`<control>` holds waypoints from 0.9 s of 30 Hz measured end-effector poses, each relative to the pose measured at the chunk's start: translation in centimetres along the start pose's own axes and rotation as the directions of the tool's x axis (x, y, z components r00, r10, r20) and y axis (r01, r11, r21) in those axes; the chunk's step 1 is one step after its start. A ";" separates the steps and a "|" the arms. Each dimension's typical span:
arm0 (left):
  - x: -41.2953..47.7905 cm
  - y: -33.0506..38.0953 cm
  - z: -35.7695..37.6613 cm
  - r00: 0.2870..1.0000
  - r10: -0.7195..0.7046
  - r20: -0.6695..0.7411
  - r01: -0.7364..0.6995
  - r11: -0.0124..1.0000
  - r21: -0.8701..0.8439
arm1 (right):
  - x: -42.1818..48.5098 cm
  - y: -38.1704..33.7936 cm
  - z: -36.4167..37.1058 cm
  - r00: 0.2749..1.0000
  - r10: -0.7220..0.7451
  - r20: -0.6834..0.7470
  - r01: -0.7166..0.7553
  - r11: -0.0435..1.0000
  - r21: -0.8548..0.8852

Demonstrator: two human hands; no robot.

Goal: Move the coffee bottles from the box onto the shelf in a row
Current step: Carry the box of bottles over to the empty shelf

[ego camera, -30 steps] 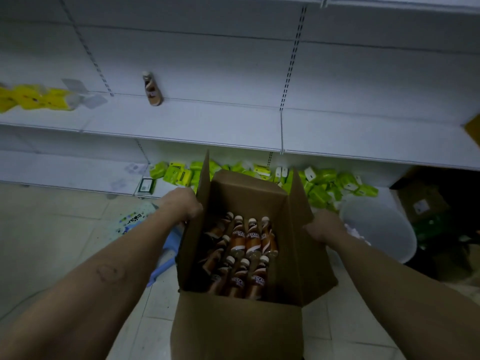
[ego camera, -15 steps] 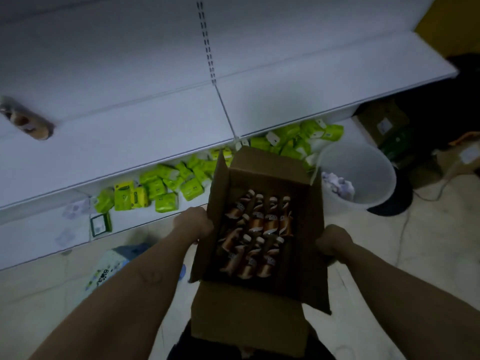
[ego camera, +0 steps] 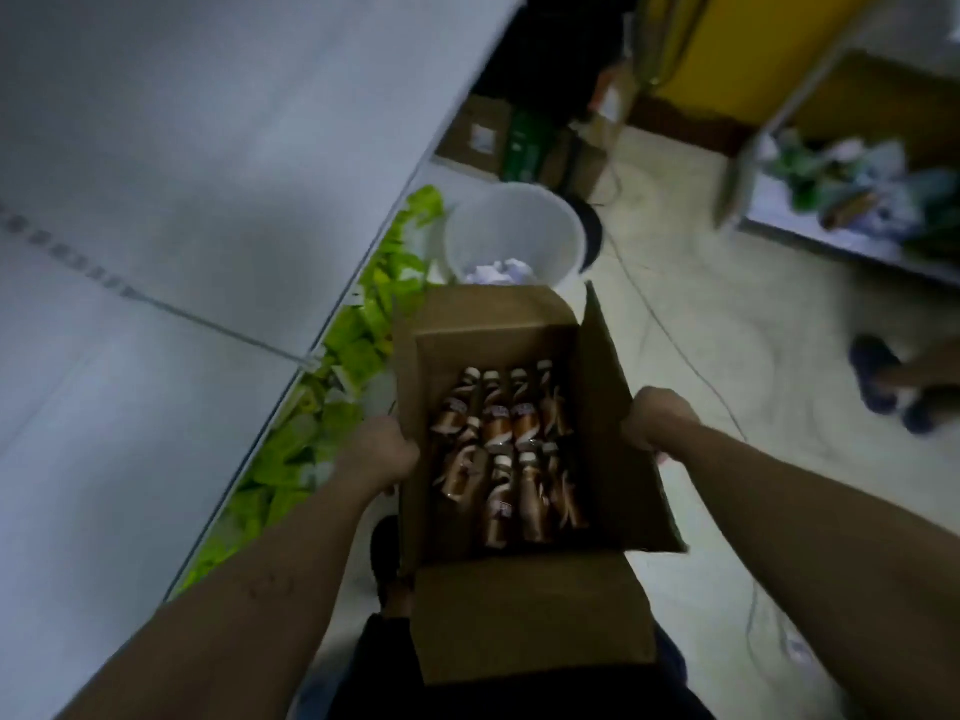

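Observation:
An open cardboard box (ego camera: pixel 519 626) is held in front of me, its flaps spread. Several brown coffee bottles (ego camera: pixel 498 433) with white caps lie packed inside it. My left hand (ego camera: pixel 382 449) grips the box's left wall and my right hand (ego camera: pixel 657 420) grips the right flap. The white shelf (ego camera: pixel 156 356) runs along the left side of the view; no bottle on it is in view.
Green packets (ego camera: pixel 358 350) lie on the low shelf under the white shelf. A white bin (ego camera: pixel 514 236) with crumpled paper stands just beyond the box. Cardboard boxes (ego camera: pixel 483 137) sit further back, a cable crosses the tiled floor, and another person's feet (ego camera: pixel 893 387) are at right.
The view has swung to the right with the box still held in both hands; the shelf now runs along the left and the single bottle on it has left the view.

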State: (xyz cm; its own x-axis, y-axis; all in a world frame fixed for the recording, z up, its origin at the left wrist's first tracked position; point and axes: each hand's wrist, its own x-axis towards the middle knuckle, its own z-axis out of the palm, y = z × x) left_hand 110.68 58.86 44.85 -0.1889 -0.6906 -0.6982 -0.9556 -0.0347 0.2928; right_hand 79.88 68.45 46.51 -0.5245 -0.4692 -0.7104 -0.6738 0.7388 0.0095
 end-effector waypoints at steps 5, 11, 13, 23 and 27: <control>0.7 0.6 -0.9 0.998 0.068 -0.009 -0.066 0.987 0.149 | -4.7 2.0 2.8 0.982 0.161 -0.096 -0.142 0.973 0.184; 0.5 1.3 2.6 0.993 0.118 -0.025 -0.106 0.953 0.284 | -7.1 6.0 8.9 0.959 0.269 -0.085 -0.226 0.915 0.335; 1.3 1.2 4.5 0.990 0.137 -0.024 -0.121 0.930 0.348 | -6.6 7.6 12.1 0.956 0.282 -0.079 -0.233 0.895 0.381; 14.2 -4.8 19.8 0.976 0.216 -0.033 -0.182 0.886 0.427 | 4.4 12.0 30.7 0.949 0.309 -0.069 -0.239 0.842 0.483; 19.8 -9.2 25.1 0.962 0.273 -0.014 -0.250 0.900 0.357 | 9.6 10.9 37.9 0.934 0.335 -0.121 -0.239 0.840 0.487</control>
State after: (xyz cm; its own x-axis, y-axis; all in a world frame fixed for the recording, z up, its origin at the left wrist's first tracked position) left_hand 110.04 63.66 11.97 -0.4395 -0.6836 -0.5828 -0.8935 0.3993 0.2054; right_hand 87.26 90.31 13.12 -0.7790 -0.2490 -0.5754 -0.1875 0.9683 -0.1653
